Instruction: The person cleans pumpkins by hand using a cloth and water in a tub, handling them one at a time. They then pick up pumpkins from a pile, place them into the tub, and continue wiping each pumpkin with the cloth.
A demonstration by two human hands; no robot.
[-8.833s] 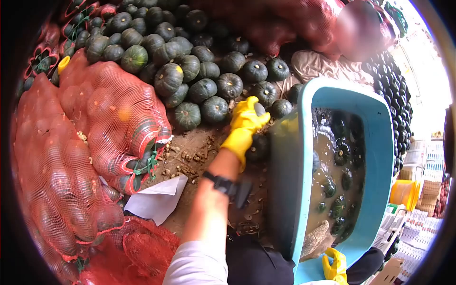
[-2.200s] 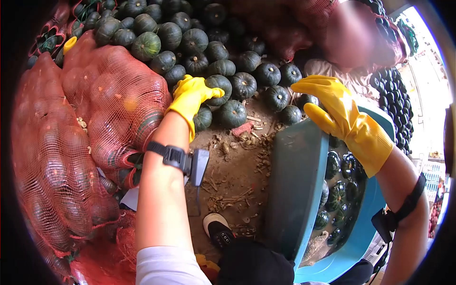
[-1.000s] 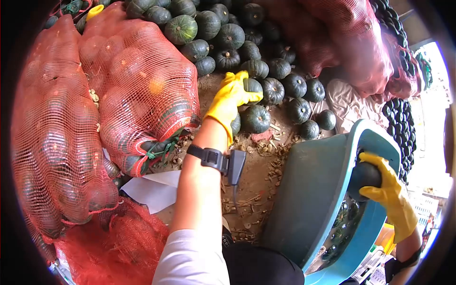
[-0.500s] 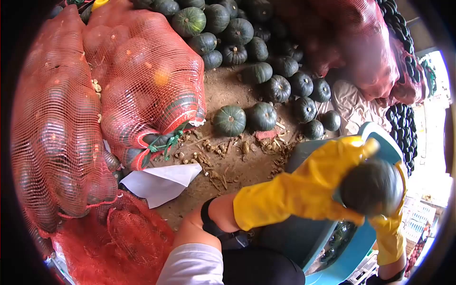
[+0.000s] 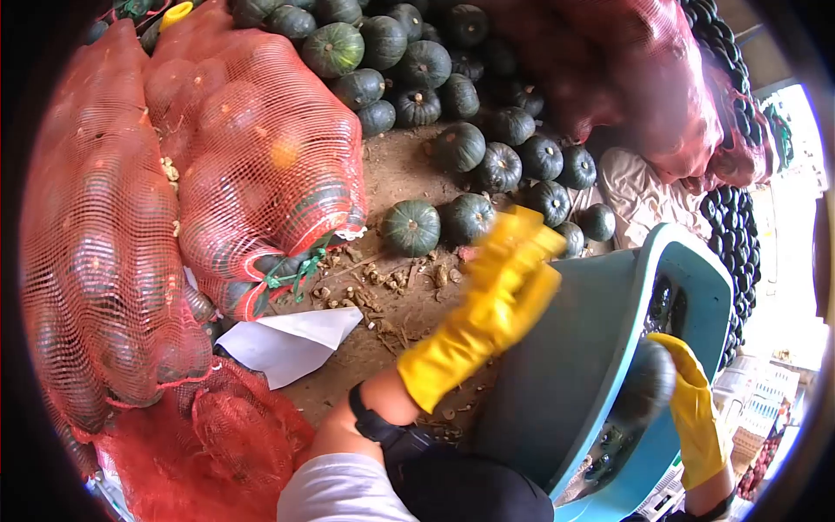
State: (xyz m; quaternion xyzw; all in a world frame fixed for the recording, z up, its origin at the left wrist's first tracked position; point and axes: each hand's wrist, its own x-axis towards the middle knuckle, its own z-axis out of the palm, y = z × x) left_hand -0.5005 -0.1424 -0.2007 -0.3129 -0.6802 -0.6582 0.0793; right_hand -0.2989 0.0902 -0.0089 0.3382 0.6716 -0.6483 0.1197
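My left hand (image 5: 504, 287), in a yellow glove, is raised left of the blue tub (image 5: 570, 348). It is blurred, with its fingers stretched out and nothing in them. On the right, my right hand (image 5: 693, 404), also gloved in yellow, curls its fingers round the far side of a dark green squash (image 5: 645, 380) at the tub's opening. Wet dark squashes (image 5: 664, 300) lie inside the tub. Beyond my left hand, two green squashes (image 5: 410, 228) sit side by side on the dirt floor.
Many squashes (image 5: 426, 63) are piled at the back. Full red mesh sacks (image 5: 261, 148) stand at the left, and another (image 5: 652, 78) at the upper right. A white sheet (image 5: 296, 344) and loose red netting (image 5: 204, 444) lie near my left arm. Crates (image 5: 765, 396) are at the right.
My left hand has let go of the squash and swung left, away from the tub. The squash has moved down and left with my right hand at its side.
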